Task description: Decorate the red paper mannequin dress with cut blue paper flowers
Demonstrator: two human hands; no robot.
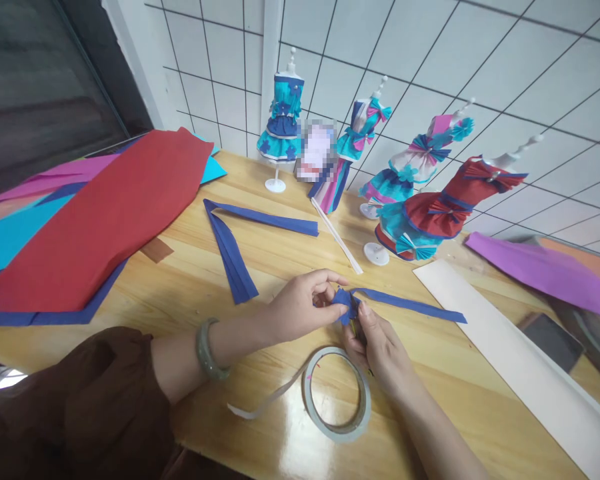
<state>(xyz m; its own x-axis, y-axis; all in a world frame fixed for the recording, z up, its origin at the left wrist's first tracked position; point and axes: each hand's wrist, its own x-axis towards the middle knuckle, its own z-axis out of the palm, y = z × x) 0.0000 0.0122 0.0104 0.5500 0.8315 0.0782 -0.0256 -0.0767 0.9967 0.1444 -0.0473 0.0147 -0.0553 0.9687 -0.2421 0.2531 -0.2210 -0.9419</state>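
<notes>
Blue paper piece [346, 306] between both hands, left hand [325, 300] pinching it, right hand [367, 330] gripping scissors [356, 320]

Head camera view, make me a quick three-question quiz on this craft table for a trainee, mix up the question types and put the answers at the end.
1. Multiple choice: what does the left hand hold?
A) a red sheet
B) a small blue piece
C) a white stand

2. True or false: a loose strip trails from the roll of tape.

3. Fill in the number: ____ small dress forms stand near the tiled wall.

Key: 1 B; 2 true; 3 four.
</notes>
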